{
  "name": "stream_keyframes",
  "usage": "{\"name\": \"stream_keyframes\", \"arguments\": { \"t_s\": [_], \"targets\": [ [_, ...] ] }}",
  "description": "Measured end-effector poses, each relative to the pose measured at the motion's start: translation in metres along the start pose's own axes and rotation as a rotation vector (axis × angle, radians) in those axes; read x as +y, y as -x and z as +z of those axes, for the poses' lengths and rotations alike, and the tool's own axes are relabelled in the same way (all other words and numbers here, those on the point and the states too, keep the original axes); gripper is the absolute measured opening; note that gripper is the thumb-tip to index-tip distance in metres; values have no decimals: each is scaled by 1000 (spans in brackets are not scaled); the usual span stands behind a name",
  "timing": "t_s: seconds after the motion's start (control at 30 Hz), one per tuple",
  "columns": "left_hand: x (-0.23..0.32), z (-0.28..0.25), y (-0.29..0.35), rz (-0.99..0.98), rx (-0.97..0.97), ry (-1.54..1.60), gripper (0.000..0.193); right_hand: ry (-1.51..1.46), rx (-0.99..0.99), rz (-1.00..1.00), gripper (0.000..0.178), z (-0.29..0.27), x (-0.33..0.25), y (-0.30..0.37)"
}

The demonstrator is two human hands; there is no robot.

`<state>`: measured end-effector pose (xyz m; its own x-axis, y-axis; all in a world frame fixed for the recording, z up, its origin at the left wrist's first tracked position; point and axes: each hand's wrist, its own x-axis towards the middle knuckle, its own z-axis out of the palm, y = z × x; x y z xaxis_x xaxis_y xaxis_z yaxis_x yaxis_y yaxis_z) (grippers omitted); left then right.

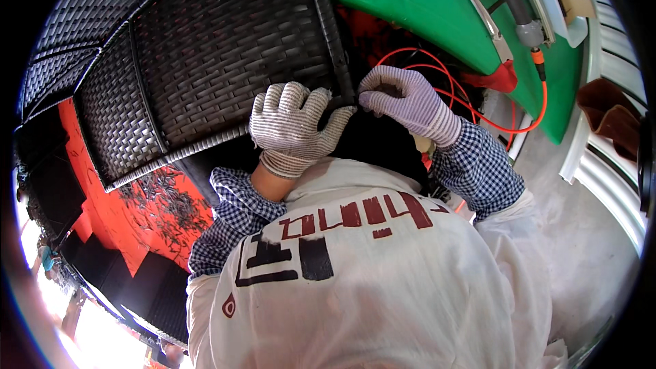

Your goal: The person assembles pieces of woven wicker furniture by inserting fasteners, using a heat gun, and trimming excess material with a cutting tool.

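Woven panel (232,48) lies beneath the left grip (292,126).

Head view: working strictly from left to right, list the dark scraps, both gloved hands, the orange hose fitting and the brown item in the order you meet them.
Dark scraps → left gloved hand → right gloved hand → orange hose fitting → brown item.

The left hand (290,126) shows its back. Its four fingers (273,99) sit side by side and point up, and its thumb (337,126) sticks out toward the right hand (413,106). That hand is curled, with its fingers bent over and its tips pointing left, close to the other thumb. A little bare wrist (268,184) shows on the left arm (236,208). The right arm (478,171) comes up from the lower right, slanting inward.
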<state>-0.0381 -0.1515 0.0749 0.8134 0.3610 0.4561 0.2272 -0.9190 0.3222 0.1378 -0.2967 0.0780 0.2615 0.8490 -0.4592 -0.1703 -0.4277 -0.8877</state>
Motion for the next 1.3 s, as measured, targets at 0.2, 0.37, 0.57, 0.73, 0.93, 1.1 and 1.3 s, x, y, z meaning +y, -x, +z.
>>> {"name": "stream_keyframes", "arguments": {
  "t_s": [0.2,0.37,0.57,0.73,0.93,1.1,1.3],
  "targets": [
    [-2,1,3,39,1,7,39,47,-67,57,17,-3,-3,-9],
    [0,1,4,16,-29,16,38,14,-36,63,16,0,-1,-7],
    [-1,1,3,31,19,2,38,-25,-26,53,18,-1,2,-3],
    [-2,2,-1,25,19,9,38,58,-65,48,16,-6,-6,-10],
    [1,3,-3,15,23,-25,37,-46,28,-41,10,4,11,-11],
    [8,4,-7,29,46,-19,37,209,184,-161,16,4,-5,0],
    [6,5,1,104,102,-88,34,554,442,-838,15,4,-33,-5]
  ]
}}
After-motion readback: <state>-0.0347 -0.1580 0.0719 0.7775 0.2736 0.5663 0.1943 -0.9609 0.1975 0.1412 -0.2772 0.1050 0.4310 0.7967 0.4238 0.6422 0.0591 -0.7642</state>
